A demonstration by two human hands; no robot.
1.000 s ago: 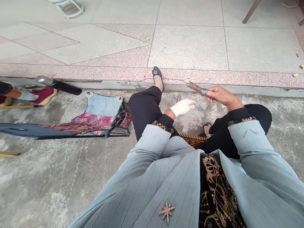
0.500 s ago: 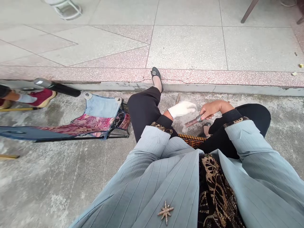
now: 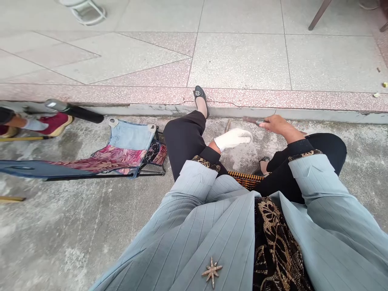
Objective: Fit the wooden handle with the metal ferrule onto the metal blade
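My left hand (image 3: 233, 139), in a white glove, is low between my knees. Its fingers are curled together; whatever they may hold is hidden. A short brown stick-like piece (image 3: 227, 125) shows just beyond the glove, and I cannot tell whether the hand touches it. My bare right hand (image 3: 277, 124) is closed round a brown stick-like tool (image 3: 251, 120) with silvery wire wound near the grip. The tool points left, toward the step, and its far end looks blurred. Both hands are apart.
I sit on a woven seat (image 3: 247, 179), one foot on the tiled step (image 3: 236, 99). At left are a folding fabric chair (image 3: 121, 155), a black cylinder (image 3: 81, 113) and another person's red shoe (image 3: 56, 124). A dark furniture leg (image 3: 319, 15) stands upper right.
My right hand has moved up and away from me with the tool, which has swung from pointing down-left to nearly level. The gloved left hand has barely moved.
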